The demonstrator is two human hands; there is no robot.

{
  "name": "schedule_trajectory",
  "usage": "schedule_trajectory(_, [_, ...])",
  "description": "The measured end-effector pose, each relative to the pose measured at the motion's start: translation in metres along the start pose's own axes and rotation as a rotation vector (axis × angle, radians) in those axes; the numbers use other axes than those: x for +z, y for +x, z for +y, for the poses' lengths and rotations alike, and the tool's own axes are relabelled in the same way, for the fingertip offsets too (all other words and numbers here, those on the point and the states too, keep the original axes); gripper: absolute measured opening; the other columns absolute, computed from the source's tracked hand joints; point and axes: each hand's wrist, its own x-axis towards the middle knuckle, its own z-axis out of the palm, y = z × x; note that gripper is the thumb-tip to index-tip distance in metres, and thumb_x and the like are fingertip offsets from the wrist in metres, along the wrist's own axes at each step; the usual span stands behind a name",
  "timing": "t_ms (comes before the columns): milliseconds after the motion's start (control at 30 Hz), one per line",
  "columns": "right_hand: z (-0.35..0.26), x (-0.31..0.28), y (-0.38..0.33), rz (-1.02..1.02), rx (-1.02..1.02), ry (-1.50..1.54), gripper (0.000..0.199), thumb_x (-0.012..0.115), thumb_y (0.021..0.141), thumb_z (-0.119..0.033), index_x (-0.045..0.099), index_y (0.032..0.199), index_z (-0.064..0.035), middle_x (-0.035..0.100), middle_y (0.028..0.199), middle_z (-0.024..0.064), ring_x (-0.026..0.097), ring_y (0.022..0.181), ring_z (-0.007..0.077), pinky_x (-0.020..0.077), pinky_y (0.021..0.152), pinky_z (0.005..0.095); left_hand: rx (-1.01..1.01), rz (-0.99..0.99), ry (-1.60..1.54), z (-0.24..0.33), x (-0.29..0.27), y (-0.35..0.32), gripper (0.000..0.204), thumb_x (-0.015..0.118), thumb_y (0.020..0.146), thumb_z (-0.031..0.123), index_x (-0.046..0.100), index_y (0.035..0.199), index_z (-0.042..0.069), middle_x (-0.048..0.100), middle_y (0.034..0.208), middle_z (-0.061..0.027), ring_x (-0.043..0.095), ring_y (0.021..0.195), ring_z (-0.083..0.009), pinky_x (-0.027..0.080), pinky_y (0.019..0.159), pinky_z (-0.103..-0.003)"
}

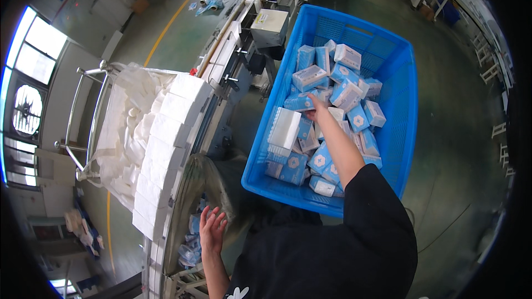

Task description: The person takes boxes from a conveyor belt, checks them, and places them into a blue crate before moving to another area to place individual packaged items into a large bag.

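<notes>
- Blue-and-white packs (pixel 346 94) lie jumbled at many angles inside a big blue plastic crate (pixel 408 105), in front of the person and to the right.
- Right hand (pixel 317 109) reaches down into the crate, its fingers against the end of one blue pack (pixel 299 103); whether they are clamped on it or only touching, I cannot tell, because the grip is partly hidden.
- Just below that pack, near the crate's left wall, lies a white block (pixel 285 128) with no blue wrapping on the faces that show.
- Left hand (pixel 212 232) is raised outside the crate, fingers apart and slightly curled, with nothing in it. Beside it, blue film pieces (pixel 191 249) show low down, next to a translucent plastic sheet (pixel 208 185).
- Done, as far as can be judged: many packs are wrapped and in the crate, heaped in no order, with bare crate wall showing above them, mostly on the right.
- Left, by the same judgement: a row of white blocks (pixel 160 147) stands side by side along the conveyor (pixel 213 86), seemingly without blue wrapping. How many packs lie beneath the top layer cannot be seen.
</notes>
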Motion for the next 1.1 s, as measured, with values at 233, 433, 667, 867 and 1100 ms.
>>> schedule_trajectory(233, [0.003,-0.083,-0.117,-0.206,-0.679,0.080,0.067,0.078,0.075,0.000,0.054,0.137,-0.0068,0.063,0.122,0.0124,0.066,0.105,0.0253,0.0570,0.080,0.0349,-0.012,-0.109,0.026,0.003,-0.014,-0.004,0.047,0.063,0.097,0.012,0.050,0.142,0.009,0.061,0.135,-0.0115,0.066,0.110,-0.0245,0.055,0.089,-0.038])
schedule_trajectory(433, [0.034,-0.124,-0.317,-0.302,-1.152,-0.165,0.073,0.071,0.072,0.012,0.053,0.140,-0.0053,0.053,0.143,0.0115,0.052,0.133,0.0242,0.0431,0.110,0.0373,-0.022,-0.417,0.263,0.028,0.027,-0.002,0.047,0.064,0.097,0.012,0.050,0.142,0.007,0.060,0.134,-0.0098,0.066,0.108,-0.0198,0.052,0.090,-0.032])
schedule_trajectory(667, [0.177,-0.106,-0.465,-0.185,-1.564,-0.466,0.058,0.071,0.073,0.009,0.066,0.127,-0.0129,0.054,0.142,0.0152,0.051,0.135,0.0339,0.0446,0.110,0.0435,-0.046,-0.739,0.220,0.052,0.078,-0.035,0.053,0.055,0.106,0.035,0.039,0.151,0.013,0.054,0.142,-0.0107,0.059,0.123,-0.0235,0.049,0.101,-0.040])
schedule_trajectory(867, [0.309,-0.069,-0.540,-0.469,-1.341,-0.763,0.084,0.096,0.065,-0.026,0.059,0.139,-0.0132,0.032,0.159,0.0152,0.032,0.148,0.0364,0.0381,0.116,0.0487,-0.276,-0.680,0.135,0.016,0.027,-0.015,0.044,0.057,0.104,0.039,0.051,0.136,0.009,0.067,0.113,-0.0089,0.069,0.100,-0.0205,0.057,0.086,-0.038])
schedule_trajectory(1100, [0.418,-0.039,-0.524,-0.275,-0.566,0.037,0.061,0.083,0.085,-0.022,0.050,0.132,-0.0008,0.066,0.124,0.0121,0.064,0.114,0.0231,0.0513,0.097,0.0379,-0.041,-0.944,0.444,-0.052,-0.050,-0.014,0.049,0.045,0.110,0.036,0.049,0.144,0.002,0.065,0.128,-0.0128,0.063,0.111,-0.0191,0.050,0.097,-0.033])
